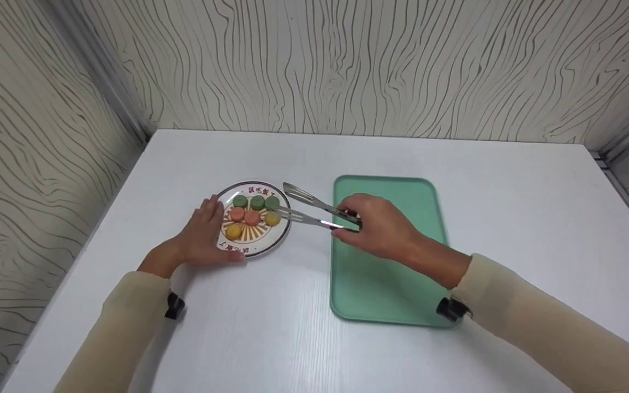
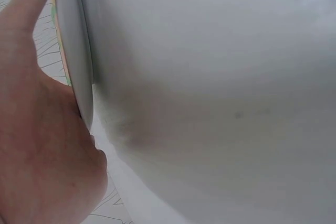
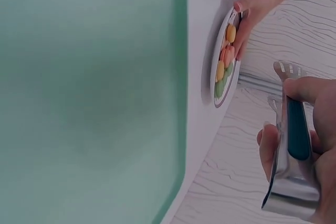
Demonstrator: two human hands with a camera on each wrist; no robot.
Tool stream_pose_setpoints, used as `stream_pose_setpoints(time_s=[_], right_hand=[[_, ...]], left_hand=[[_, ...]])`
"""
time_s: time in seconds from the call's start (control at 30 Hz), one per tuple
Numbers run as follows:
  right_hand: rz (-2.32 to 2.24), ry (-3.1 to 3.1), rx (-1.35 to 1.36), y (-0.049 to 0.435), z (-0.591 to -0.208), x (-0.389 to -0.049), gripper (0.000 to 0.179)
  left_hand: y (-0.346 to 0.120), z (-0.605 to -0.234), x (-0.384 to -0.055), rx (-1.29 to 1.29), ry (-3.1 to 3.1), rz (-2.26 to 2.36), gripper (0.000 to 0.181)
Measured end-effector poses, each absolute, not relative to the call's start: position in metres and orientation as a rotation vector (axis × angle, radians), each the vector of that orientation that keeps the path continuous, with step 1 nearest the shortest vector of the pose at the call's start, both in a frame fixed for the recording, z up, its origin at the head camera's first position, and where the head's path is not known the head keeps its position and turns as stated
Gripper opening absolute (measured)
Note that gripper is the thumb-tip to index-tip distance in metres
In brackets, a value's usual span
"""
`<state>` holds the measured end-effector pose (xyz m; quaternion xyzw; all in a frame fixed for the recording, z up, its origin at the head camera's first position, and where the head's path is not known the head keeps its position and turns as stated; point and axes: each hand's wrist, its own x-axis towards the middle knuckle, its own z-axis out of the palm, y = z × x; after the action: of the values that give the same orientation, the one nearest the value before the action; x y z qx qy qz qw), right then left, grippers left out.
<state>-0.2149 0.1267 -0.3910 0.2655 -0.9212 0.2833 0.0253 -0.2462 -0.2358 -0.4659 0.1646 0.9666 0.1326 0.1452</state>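
A round white plate (image 1: 260, 248) with red lettering carries green macarons (image 1: 257, 202), pink macarons (image 1: 251, 218) and yellow macarons (image 1: 233, 231). My left hand (image 1: 201, 234) rests at the plate's left rim, thumb stretched along the near edge and fingers up the left side. In the left wrist view, that rim sits against the hand between thumb and palm. My right hand (image 1: 383, 226) grips metal tongs (image 1: 306, 219) with teal grip pads, seen in the right wrist view. The tongs' arms are spread, one tip over the right-hand macarons, the other beyond the rim, nothing between them.
A green rectangular tray (image 1: 385, 305) lies right of the plate, beneath my right hand and forearm. Both are on a white table (image 1: 271, 327). Wood-grain patterned panels (image 1: 347, 65) stand behind the table and at its sides.
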Motion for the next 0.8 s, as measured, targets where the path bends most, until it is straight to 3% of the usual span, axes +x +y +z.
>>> stream_pose_setpoints(time_s=[0.8], right_hand=[[0.776,-2.928,0.554,0.239,-0.391,-0.196,0.034]], left_hand=[[-0.235,-0.471,-0.249,0.461,2.792,0.338,0.134]])
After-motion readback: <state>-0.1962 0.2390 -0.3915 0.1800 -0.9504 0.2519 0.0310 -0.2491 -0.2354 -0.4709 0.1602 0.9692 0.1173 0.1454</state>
